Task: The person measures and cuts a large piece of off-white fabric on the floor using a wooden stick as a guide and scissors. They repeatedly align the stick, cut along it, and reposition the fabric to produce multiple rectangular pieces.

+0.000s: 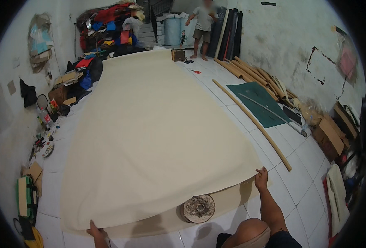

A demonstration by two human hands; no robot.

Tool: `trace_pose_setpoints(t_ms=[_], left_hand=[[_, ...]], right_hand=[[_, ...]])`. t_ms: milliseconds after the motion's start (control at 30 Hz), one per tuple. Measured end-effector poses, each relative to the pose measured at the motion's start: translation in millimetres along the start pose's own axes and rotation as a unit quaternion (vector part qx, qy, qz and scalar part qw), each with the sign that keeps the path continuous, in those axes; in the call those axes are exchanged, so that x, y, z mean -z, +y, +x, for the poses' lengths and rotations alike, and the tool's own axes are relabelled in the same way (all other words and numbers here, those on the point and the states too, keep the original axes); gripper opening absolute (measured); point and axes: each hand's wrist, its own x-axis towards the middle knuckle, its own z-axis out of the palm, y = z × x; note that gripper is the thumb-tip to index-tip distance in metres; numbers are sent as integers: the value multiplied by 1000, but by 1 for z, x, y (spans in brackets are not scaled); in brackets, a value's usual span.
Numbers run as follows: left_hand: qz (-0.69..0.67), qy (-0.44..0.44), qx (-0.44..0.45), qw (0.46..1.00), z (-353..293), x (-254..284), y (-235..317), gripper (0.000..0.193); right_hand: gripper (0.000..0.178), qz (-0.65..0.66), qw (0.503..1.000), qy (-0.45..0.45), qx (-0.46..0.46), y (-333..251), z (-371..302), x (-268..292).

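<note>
A wide cream sheet of smooth material [150,136] stretches along the floor away from me. My left hand [95,232] is closed on its near left corner. At the near right corner my right hand [262,177] pinches the edge and holds it a little raised. Beneath lies another cream layer [228,202], showing along the near side. A round, stained disc with a hole in its middle [198,208] rests on that lower layer, partly under the raised edge. My bent knee [249,231] shows between the disc and my right arm.
A long cardboard tube [253,124], a green mat [257,103] and a metal rod [270,109] lie to the right. Several tubes [253,74] line the right wall. A wooden block [178,55] stands at the sheet's far end. Another person [202,25] stands beyond.
</note>
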Motion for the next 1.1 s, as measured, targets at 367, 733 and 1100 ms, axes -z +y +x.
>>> trace_pose_setpoints(t_ms=[367, 733, 1100], left_hand=[[125, -21, 18, 992, -37, -10, -26, 23], [168, -32, 3, 985, -17, 6, -24, 30], [109, -244, 198, 943, -47, 2, -24, 38]], right_hand=[[22, -47, 997, 47, 28, -12, 5, 4], [41, 5, 994, 76, -80, -11, -24, -2], [58, 512, 777, -35, -365, 8, -12, -8]])
